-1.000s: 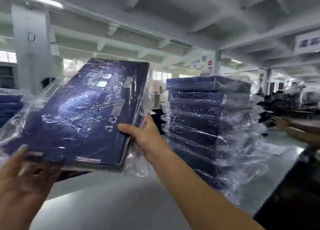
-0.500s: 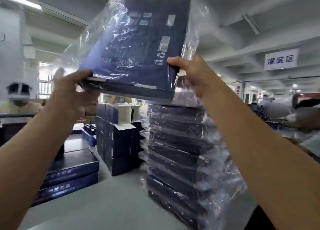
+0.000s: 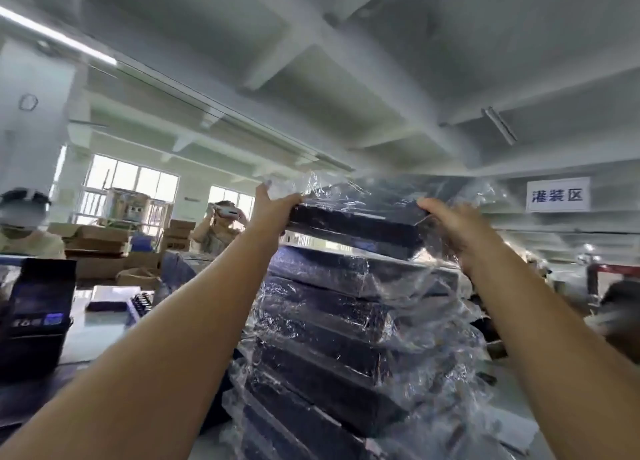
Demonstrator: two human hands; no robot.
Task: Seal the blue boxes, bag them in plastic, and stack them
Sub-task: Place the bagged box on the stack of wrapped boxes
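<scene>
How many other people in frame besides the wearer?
2: first person at the far left edge; second person among the cardboard cartons, just left of the left hand. The blurred right background may hide more.

Box (image 3: 353, 224) between left hand (image 3: 273, 207) and right hand (image 3: 453, 227) is showing dark navy, going near black along its edge. Bag (image 3: 332, 189) around it is reading clear with white glare streaks. Stack (image 3: 329, 338) just below the hands is showing the same dark navy under clear crinkled film with white highlights. Sign (image 3: 557, 195) right of the right hand is showing blue characters on white. Cartons (image 3: 104, 238) well left of the left hand are reading plain brown. Case (image 3: 38, 307) further left is showing black with a small blue label. Table (image 3: 93, 335) below it is reading pale grey.
</scene>
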